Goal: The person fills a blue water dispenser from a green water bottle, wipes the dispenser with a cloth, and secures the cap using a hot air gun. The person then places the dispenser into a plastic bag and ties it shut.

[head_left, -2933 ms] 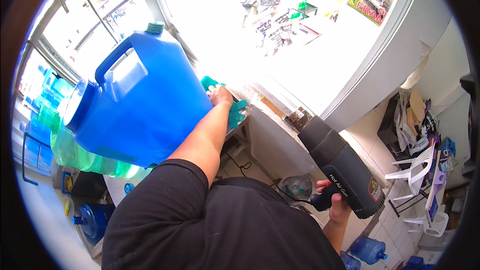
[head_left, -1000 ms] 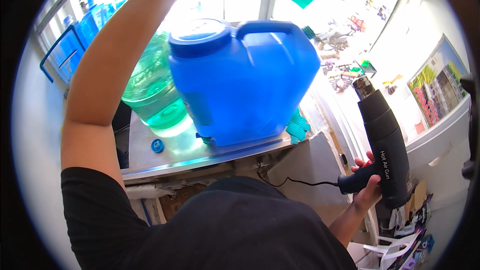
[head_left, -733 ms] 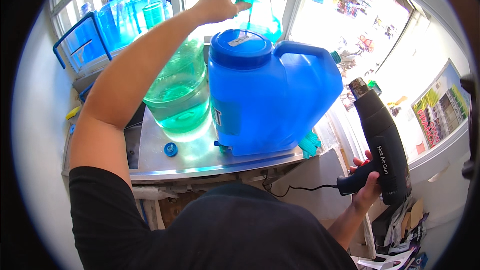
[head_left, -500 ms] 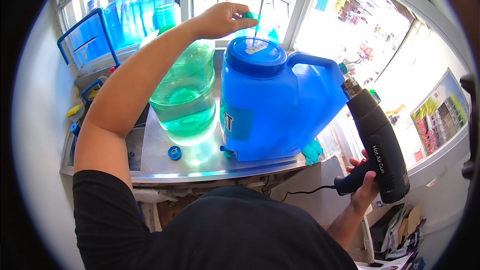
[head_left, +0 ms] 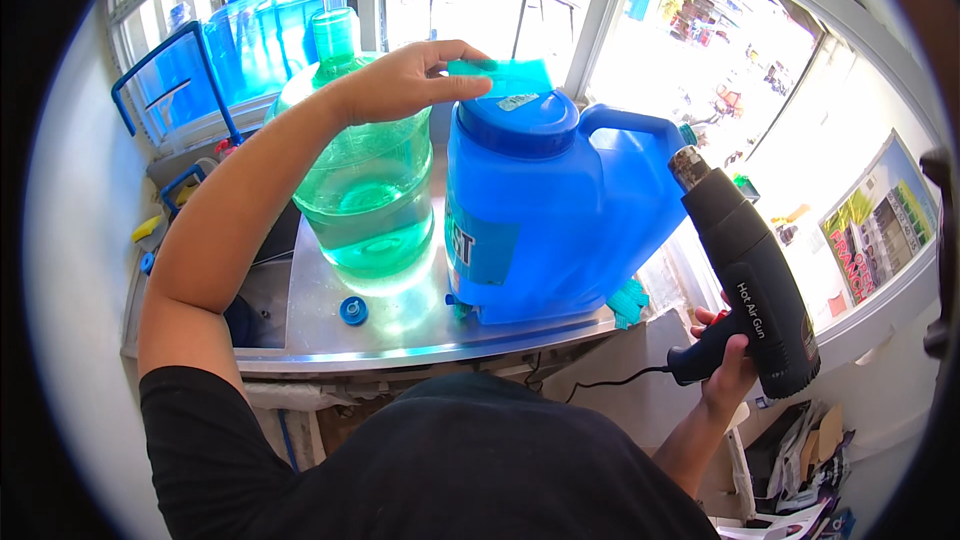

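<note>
My left hand (head_left: 415,80) pinches one end of a flat, see-through teal shrink seal (head_left: 522,74) between thumb and fingers. The seal lies above the round blue lid (head_left: 520,132) of a big blue water jug (head_left: 545,230), covering part of the lid's top; whether it touches is unclear. At the right, my right hand (head_left: 732,375) grips the handle of a black heat gun (head_left: 745,270), its metal nozzle pointing up and left beside the jug's handle. Left of the jug, partly behind my left forearm, stands a large green water bottle (head_left: 365,205).
A small blue cap (head_left: 353,310) lies on the steel counter (head_left: 400,345) near its front edge. A sink (head_left: 265,305) is at the left. Teal seals (head_left: 628,302) lie by the jug's right base. Blue bottles (head_left: 240,40) stand at the back left. A power cord (head_left: 615,380) hangs from the gun.
My left hand has come down and nearer the lid, and the teal seal now shows flat and spread over it. The heat gun has barely moved.
</note>
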`<action>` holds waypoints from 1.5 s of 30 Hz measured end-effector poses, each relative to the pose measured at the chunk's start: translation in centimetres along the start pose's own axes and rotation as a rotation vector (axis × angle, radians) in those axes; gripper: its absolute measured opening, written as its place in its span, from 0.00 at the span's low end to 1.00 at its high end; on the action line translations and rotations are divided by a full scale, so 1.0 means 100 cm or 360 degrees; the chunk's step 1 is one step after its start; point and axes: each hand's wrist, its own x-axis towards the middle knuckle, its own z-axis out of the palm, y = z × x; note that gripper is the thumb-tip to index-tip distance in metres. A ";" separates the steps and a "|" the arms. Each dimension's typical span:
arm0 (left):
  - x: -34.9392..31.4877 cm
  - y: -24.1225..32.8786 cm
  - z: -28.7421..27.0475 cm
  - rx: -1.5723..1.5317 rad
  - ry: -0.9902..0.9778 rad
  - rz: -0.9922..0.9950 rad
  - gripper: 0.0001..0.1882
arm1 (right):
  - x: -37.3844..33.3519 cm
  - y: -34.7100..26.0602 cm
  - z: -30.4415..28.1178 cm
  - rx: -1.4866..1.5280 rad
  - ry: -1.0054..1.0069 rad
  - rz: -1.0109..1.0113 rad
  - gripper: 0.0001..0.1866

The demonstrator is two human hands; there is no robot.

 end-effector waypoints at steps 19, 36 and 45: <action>0.012 0.026 0.015 -0.0747 0.0299 -0.0790 0.35 | -0.003 -0.006 -0.002 0.0083 0.0071 -0.0028 0.39; 0.001 0.045 0.002 -0.0602 -0.0077 -0.0604 0.18 | -0.006 -0.007 -0.009 0.0085 -0.0005 -0.0005 0.33; -0.005 0.049 0.003 -0.0079 -0.0342 -0.0236 0.20 | -0.003 -0.008 -0.005 0.0117 -0.0031 0.0010 0.31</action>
